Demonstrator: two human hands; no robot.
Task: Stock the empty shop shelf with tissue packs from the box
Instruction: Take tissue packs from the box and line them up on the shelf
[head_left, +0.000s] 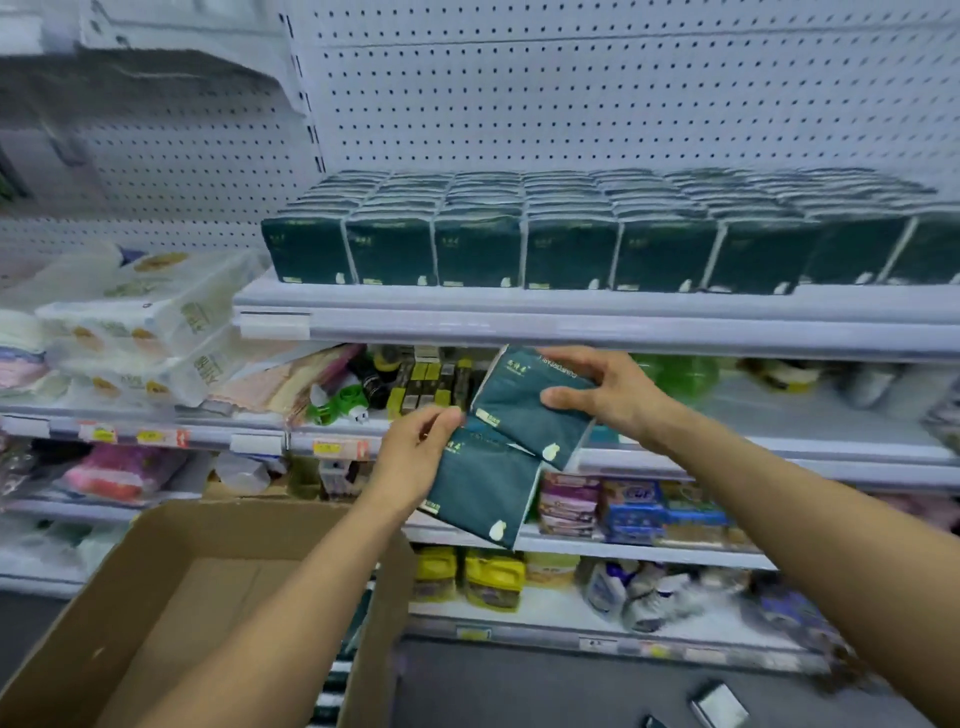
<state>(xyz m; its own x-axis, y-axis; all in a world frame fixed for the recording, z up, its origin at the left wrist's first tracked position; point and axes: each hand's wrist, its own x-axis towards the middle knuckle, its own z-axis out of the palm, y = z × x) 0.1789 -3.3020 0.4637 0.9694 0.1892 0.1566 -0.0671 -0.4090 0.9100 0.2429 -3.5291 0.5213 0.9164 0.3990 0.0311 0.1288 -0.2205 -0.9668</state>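
Note:
I hold two dark green tissue packs in front of the shelving. My left hand (415, 449) grips the lower pack (480, 491) by its upper left corner. My right hand (597, 389) grips the upper pack (524, 410) along its top right edge, tilted. The packs overlap at one corner. Above them, the white shelf (519, 312) carries several rows of the same green packs (571, 244) standing upright across its width. The brown cardboard box (171, 566) sits open at the lower left, under my left forearm; its visible inside shows bare cardboard.
White perforated back panels rise behind the stocked shelf. Left of it lie white wrapped paper bundles (150, 322). Lower shelves hold small goods, yellow bottles (491, 577) and blue boxes (639, 512). A small object (719, 704) lies on the dark floor at the lower right.

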